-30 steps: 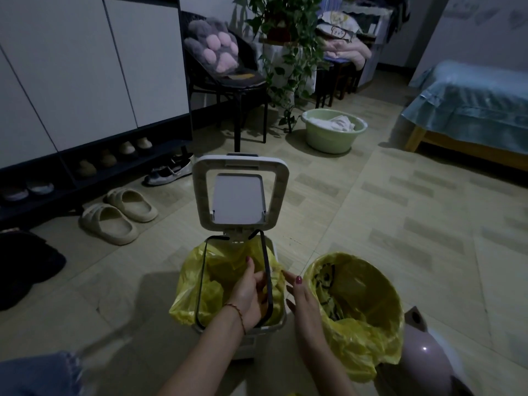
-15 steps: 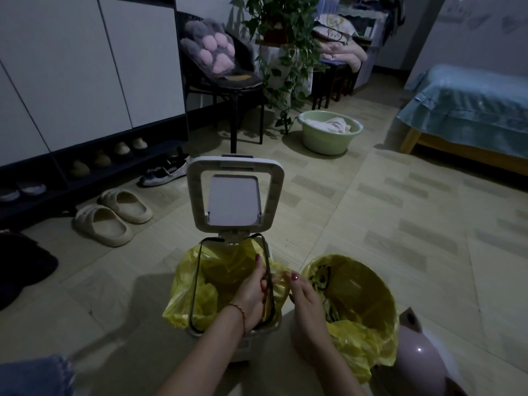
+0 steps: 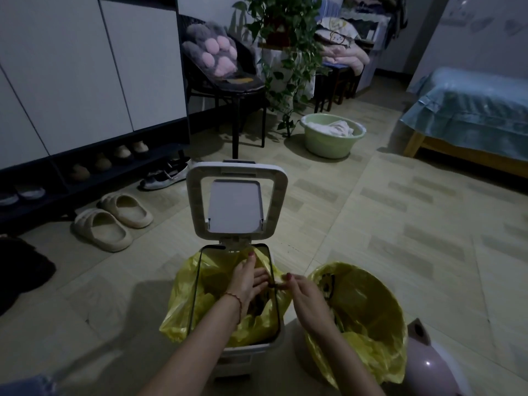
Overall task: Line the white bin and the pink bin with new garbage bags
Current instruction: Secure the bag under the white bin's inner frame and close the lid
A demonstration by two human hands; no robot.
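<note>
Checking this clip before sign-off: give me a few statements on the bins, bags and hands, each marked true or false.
1. The white bin has its lid raised. True.
2. The bag in the white bin is black. False: the yellow bag drapes over its rim.
3. The left hand reaches inside the white bin. True.
4. The right hand rests on the green basin. False: it pinches the bag at the white bin's right edge; the green basin stands far off.
5. The round bin beside it is unlined. False: a yellow liner covers it.
</note>
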